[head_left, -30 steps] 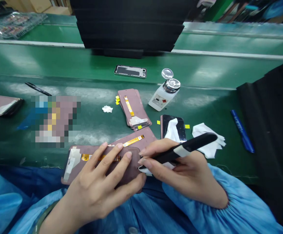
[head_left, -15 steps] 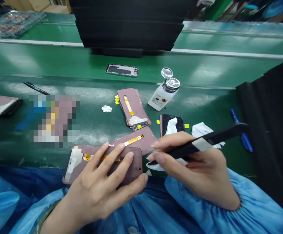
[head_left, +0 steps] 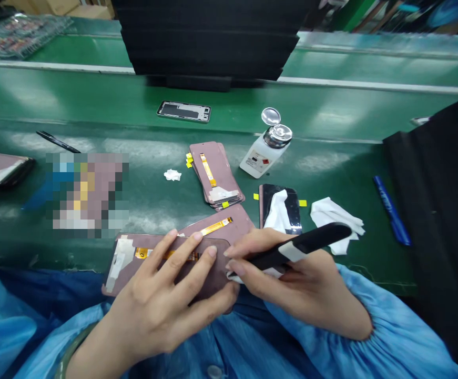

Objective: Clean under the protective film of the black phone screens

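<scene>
The left hand (head_left: 153,308) lies palm down in the near middle, fingers (head_left: 182,253) fanned toward the far right, thumb (head_left: 209,305) stretched out to the right; its wrist (head_left: 94,339) slants in from the near left. Facing it, I see the right hand (head_left: 311,287) turned sideways, thumb and forefinger (head_left: 260,239) drawn into a pinch pointing left

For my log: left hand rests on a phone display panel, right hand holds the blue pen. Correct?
No: the head view shows the right hand holding a black tool, not the blue pen. The left hand rests on the phone display panel.
</scene>
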`<state>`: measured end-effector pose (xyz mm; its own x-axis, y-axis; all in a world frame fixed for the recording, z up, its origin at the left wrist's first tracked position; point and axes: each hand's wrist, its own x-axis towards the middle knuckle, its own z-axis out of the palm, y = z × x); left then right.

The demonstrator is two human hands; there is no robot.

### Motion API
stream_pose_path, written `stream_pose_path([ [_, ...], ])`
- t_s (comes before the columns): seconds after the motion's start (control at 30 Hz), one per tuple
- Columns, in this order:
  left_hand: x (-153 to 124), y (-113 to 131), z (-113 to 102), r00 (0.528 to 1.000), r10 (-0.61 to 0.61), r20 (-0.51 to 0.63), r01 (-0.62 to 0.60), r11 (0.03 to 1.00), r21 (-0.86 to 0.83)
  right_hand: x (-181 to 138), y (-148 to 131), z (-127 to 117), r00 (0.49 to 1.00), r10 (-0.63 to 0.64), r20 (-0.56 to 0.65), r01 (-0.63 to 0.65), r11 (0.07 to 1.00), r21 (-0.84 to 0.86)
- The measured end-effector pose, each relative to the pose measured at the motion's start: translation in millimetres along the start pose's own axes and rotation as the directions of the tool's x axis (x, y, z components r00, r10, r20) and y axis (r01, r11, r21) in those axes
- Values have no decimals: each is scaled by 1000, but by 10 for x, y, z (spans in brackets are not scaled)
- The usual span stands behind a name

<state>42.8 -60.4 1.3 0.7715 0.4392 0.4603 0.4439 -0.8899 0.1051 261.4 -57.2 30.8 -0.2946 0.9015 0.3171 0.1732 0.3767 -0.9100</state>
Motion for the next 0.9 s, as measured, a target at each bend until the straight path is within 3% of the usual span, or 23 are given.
stream_pose_path([
  [0.07,-3,4,-9,1000,11,4,-11,1000,-7,-2,-27,-27,1000,26,-11,-25,998,49],
  [0.23,11,-1,-30,1000,25,-10,-25,1000,7,-13,-33,-106,972,106,-208,-96,994,61],
  [0.3,18,-1,-29,1000,24,-14,-24,1000,7,-26,-16,-114,967,121,-226,-109,992,64],
  [0.6,14,16,-23,999,25,-21,-25,1000,-2,14,2,-57,989,85,-124,-80,996,43],
  [0.9,40,-40,0,1000,23,-18,-24,1000,-18,38,19,-31,989,81,-122,-74,996,59],
])
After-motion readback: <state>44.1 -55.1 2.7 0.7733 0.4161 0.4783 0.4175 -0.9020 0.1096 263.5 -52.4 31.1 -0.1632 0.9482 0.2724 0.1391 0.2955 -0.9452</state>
